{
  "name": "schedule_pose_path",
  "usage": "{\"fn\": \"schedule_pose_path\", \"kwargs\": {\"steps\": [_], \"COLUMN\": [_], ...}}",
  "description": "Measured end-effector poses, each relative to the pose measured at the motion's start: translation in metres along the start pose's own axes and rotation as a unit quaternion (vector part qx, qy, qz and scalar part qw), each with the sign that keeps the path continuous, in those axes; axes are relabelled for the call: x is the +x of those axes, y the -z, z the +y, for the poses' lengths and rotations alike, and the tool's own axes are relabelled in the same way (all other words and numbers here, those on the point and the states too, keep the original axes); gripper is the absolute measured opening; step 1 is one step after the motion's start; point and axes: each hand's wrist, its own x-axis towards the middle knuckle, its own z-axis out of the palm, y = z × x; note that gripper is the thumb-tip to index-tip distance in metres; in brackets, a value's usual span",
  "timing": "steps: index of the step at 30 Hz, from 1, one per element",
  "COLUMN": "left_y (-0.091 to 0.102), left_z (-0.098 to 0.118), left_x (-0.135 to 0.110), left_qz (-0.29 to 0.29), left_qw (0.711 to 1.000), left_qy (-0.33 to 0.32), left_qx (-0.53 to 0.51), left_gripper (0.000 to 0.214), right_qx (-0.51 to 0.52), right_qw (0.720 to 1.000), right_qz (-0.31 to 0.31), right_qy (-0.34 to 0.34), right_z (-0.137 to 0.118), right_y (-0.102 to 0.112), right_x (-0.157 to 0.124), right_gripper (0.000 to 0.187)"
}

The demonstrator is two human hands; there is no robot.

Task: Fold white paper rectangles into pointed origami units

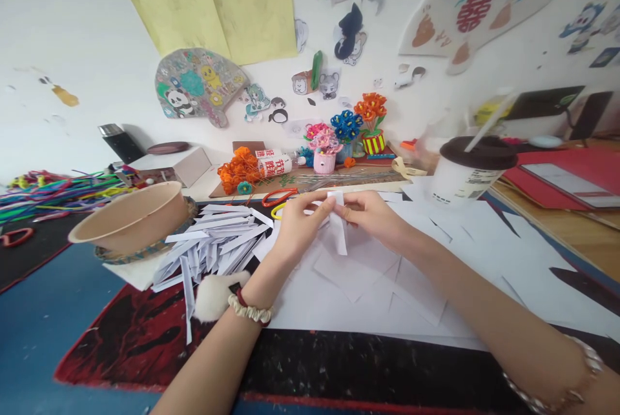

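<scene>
Above the spread white sheets (310,302), a narrow folded paper strip (340,237) hangs between my two hands. My left hand (301,218) pinches its upper part with thumb and fingers. From the other side, my right hand (372,213) grips the same strip near the top, thumb against it. The strip's lower end dangles free. Left of my left hand lies a heap of folded paper strips (217,237), with a white fluffy object (216,297) close to my wrist. Behind my left hand show the orange handles of scissors (279,196) and part of a yellow loop (278,210).
A beige bowl (130,215) stands left of the heap. To the right is a lidded cup with a straw (467,176). Flower pots (325,162) and an orange flower bundle (239,172) stand along the wall. A phone (574,184) lies on a red folder (537,166).
</scene>
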Motion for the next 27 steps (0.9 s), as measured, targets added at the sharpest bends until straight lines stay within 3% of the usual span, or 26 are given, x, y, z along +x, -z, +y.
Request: {"fn": "schedule_pose_path", "kwargs": {"steps": [7,13,18,23,27], "left_y": [-0.003,-0.001,-0.002,-0.004,-0.005], "left_z": [-0.001,0.004,0.005,0.004,0.006], "left_x": [-0.003,-0.003,-0.004,-0.004,-0.005], "left_qz": [0.052,0.083,0.118,0.128,0.134], "left_qw": [0.996,0.992,0.988,0.986,0.981], "left_qy": [0.014,0.015,0.016,0.023,0.046], "left_qx": [-0.068,-0.098,-0.095,-0.107,-0.135], "left_gripper": [0.022,0.020,0.021,0.025,0.026], "right_qx": [-0.072,-0.165,-0.162,-0.129,-0.098], "right_qw": [0.997,0.985,0.985,0.990,0.994], "right_qz": [-0.014,0.030,0.031,0.000,-0.018], "right_qy": [0.009,0.030,0.056,0.053,0.039], "right_z": [-0.001,0.004,0.006,0.007,0.006], "right_y": [-0.005,-0.011,-0.012,-0.008,-0.010], "right_x": [-0.001,-0.001,-0.001,-0.001,-0.001], "right_gripper": [0.035,0.026,0.015,0.035,0.035]}}
